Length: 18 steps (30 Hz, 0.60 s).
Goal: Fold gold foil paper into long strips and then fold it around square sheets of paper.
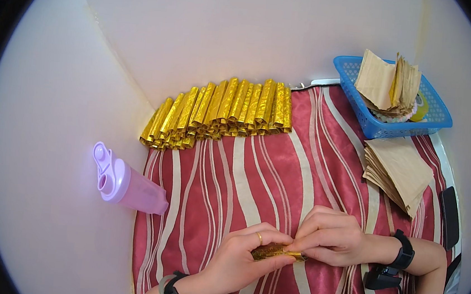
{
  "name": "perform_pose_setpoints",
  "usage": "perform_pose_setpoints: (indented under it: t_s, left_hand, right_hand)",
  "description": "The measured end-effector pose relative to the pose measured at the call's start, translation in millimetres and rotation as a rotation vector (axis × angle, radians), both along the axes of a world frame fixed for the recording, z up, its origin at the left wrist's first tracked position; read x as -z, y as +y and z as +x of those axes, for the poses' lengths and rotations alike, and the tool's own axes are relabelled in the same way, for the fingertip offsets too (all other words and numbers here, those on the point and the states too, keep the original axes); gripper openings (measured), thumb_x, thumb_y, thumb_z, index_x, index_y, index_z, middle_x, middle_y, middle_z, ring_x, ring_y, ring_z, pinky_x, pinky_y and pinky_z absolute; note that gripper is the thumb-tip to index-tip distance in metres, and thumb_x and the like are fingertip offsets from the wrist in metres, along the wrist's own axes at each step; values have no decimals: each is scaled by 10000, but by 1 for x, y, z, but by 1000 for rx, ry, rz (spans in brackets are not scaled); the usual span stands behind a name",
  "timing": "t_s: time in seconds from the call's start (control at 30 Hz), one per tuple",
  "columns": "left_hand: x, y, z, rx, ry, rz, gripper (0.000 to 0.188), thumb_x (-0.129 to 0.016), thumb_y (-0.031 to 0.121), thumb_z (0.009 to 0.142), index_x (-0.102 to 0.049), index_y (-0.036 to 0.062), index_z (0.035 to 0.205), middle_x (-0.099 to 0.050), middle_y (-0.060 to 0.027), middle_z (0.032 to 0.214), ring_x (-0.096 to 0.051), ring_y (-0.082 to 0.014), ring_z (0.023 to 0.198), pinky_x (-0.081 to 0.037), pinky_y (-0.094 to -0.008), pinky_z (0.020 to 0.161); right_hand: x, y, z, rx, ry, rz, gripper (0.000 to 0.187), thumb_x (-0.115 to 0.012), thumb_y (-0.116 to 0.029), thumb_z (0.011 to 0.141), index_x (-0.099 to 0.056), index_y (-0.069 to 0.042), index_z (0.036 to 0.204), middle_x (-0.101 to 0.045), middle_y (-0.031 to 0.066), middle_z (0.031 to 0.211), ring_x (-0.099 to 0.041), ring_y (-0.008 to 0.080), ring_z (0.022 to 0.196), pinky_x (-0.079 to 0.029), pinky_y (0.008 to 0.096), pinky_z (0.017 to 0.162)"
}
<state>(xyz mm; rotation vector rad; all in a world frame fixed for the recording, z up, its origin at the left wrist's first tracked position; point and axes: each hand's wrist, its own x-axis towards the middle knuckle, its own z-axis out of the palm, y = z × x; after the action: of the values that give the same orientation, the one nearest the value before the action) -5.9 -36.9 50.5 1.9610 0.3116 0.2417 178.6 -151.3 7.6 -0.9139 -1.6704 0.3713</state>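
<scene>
My left hand [241,255] grips shiny gold foil roll [270,253], right hand [331,236] pinches its end; stacked gold foil tubes [222,109] look done, flat tan paper sheets [400,168] apparently left.

1. The gold foil piece [269,251] was narrow and longish, with a shiny, crinkled face.
2. Its color ran uneven: darker gold toward the left, with a brighter strip showing near the right end.
3. It lay roughly crosswise, its long side running left to right above the near part of the cloth-covered surface [214,195]; whether it touched the cloth could not be told.
4. The left hand [237,259] gripped it, thumb along the near side and fingers over the far side.
5. The right hand [331,236] pinched near its right end.
6. The fingers hid part of it, so whether it was fully closed was unclear.
</scene>
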Motion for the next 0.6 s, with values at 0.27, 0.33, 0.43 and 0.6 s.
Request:
perform_pose_setpoints:
  t_s: [0.27, 0.33, 0.43, 0.6]
  left_hand:
    - [-1, 1, 0, 2, 45, -112, 232, -745, 86, 819, -667, 6, 1023, -633, -45, 905, -613, -108, 801, -496, -240, 718]
    - [1, 0, -1, -6, 49, -171, 222, -740, 81, 824, -666, 3, 1020, -632, -40, 904, -612, -100, 804, -496, -236, 718]
    - [0, 0, 0, -3, 61, -191, 206, -731, 70, 832, -665, -1, 1014, -629, -34, 904, -612, -89, 810, -496, -230, 719]
    - [2, 1, 1, 2, 57, -188, 208, -738, 79, 830, -665, 0, 1008, -626, -31, 895, -614, -83, 805, -494, -223, 713]
  right_hand:
    - [-1, 0, 0, -18, -12, 6, 242, -715, 53, 739, -707, -5, 974, -647, 85, 898, -612, 220, 779, -487, 317, 667]
    - [-1, 0, 0, -19, -13, 18, 243, -716, 53, 740, -706, -3, 976, -648, 87, 898, -613, 222, 779, -487, 315, 663]
    - [0, 0, -1, -16, -15, 30, 243, -716, 54, 741, -705, 1, 978, -648, 91, 898, -614, 224, 779, -489, 313, 657]
    - [0, 0, -1, -19, -24, 24, 238, -715, 51, 743, -702, 8, 977, -645, 95, 899, -615, 225, 780, -491, 312, 649]
